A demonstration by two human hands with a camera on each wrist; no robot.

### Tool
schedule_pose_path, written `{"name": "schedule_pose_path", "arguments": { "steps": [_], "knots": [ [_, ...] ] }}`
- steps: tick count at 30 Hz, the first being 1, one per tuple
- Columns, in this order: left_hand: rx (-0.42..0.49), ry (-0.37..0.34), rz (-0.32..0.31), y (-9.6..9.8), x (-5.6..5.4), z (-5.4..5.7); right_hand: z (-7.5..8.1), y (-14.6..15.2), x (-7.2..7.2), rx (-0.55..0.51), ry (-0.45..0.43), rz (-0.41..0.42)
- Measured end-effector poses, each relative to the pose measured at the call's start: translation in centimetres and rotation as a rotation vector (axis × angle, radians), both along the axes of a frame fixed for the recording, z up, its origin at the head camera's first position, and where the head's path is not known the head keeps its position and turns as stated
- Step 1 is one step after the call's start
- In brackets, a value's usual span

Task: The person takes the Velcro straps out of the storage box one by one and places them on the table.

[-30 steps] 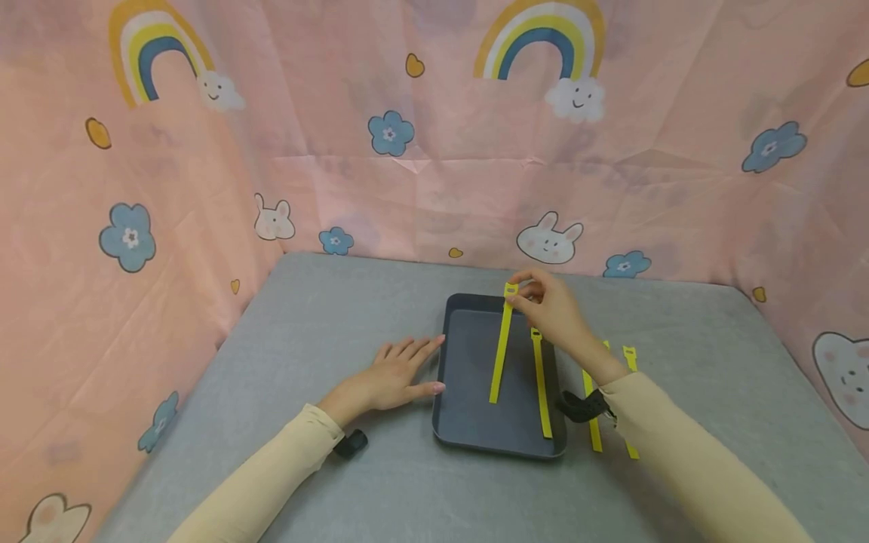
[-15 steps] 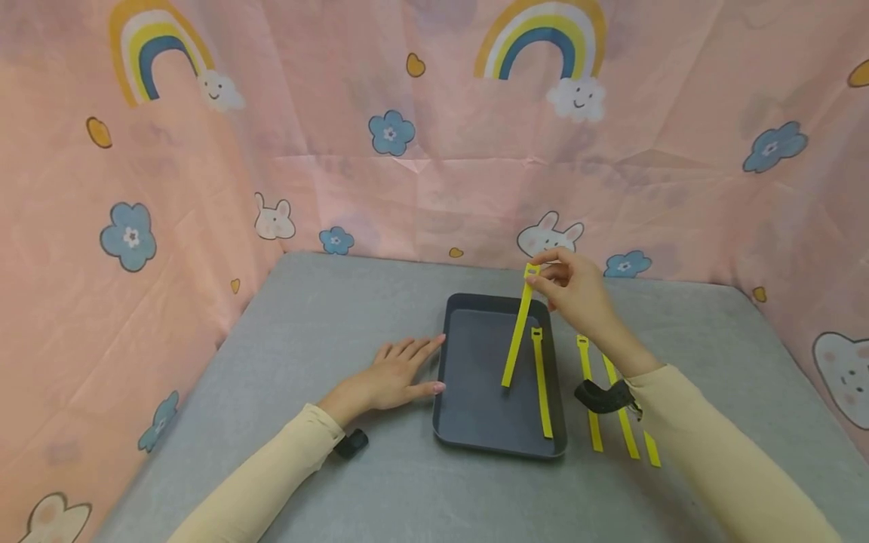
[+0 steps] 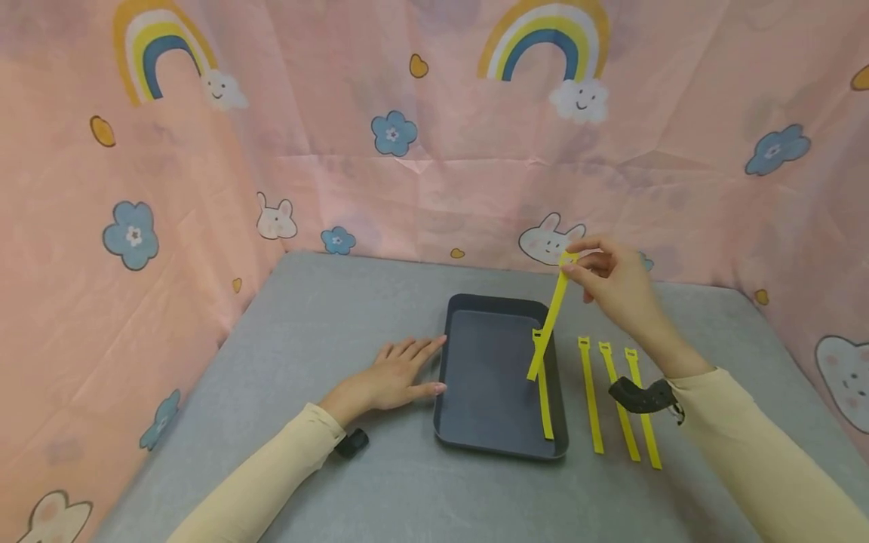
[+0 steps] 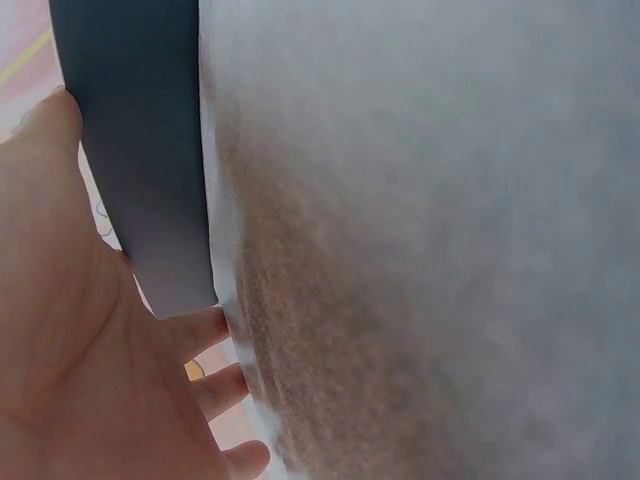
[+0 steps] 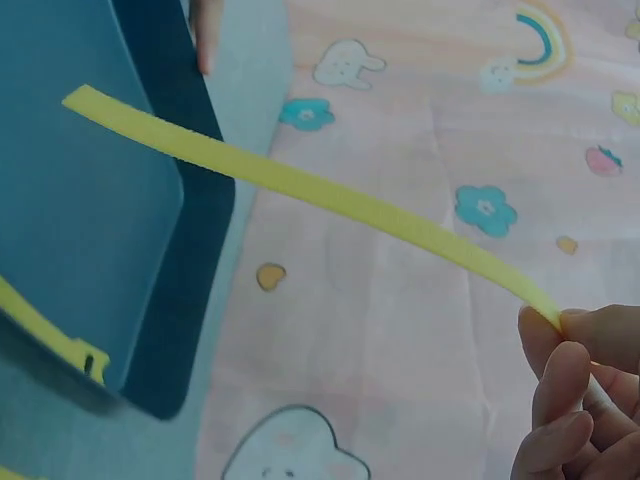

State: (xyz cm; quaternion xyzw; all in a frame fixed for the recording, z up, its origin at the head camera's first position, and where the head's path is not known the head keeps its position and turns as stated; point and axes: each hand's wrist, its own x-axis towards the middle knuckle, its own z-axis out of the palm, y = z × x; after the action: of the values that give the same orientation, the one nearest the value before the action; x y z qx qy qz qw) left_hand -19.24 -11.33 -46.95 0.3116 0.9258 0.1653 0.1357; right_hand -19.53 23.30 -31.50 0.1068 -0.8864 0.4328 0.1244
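Note:
Thumb and fingers of my right hand (image 3: 614, 283) pinch a yellow hook-and-loop cable tie (image 3: 553, 313) by its slotted head. It hangs slanted above the right side of a dark grey tray (image 3: 475, 377), its free tail pointing down and left. In the right wrist view the tie (image 5: 330, 195) bends slightly along its length. A second yellow cable tie (image 3: 546, 407) lies inside the tray along the right wall, partly covered by the held one. My left hand (image 3: 387, 377) lies with straight fingers on the table, its fingertips touching the tray's left wall (image 4: 150, 150).
Right of the tray, three more yellow ties lie side by side on the grey table (image 3: 326, 317): one nearest the tray (image 3: 590, 400), a middle tie (image 3: 609, 362) and an outer tie (image 3: 633, 366). The right wrist strap (image 3: 641, 396) overlaps two of them. A pink patterned cloth (image 3: 421, 188) surrounds the table.
My right hand has moved right and upward, carrying the cable tie from over the tray's middle to over its right side. The ties beside the tray show more fully. The left hand stays put.

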Motion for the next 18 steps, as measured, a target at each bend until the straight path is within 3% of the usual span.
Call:
{"name": "schedule_pose_path", "arguments": {
  "steps": [8, 13, 18],
  "knots": [
    [-0.009, 0.021, -0.005, -0.1, 0.0, -0.2, 1.0, 3.0, 0.7, -0.022, 0.047, -0.067],
    [-0.013, 0.005, -0.007, 0.1, 0.3, 0.7, 1.6, 5.0, 1.2, -0.046, 0.060, -0.081],
    [-0.011, -0.012, -0.014, 0.1, 0.8, 1.6, 2.2, 6.7, 2.1, 0.002, 0.029, -0.123]
  ]
}}
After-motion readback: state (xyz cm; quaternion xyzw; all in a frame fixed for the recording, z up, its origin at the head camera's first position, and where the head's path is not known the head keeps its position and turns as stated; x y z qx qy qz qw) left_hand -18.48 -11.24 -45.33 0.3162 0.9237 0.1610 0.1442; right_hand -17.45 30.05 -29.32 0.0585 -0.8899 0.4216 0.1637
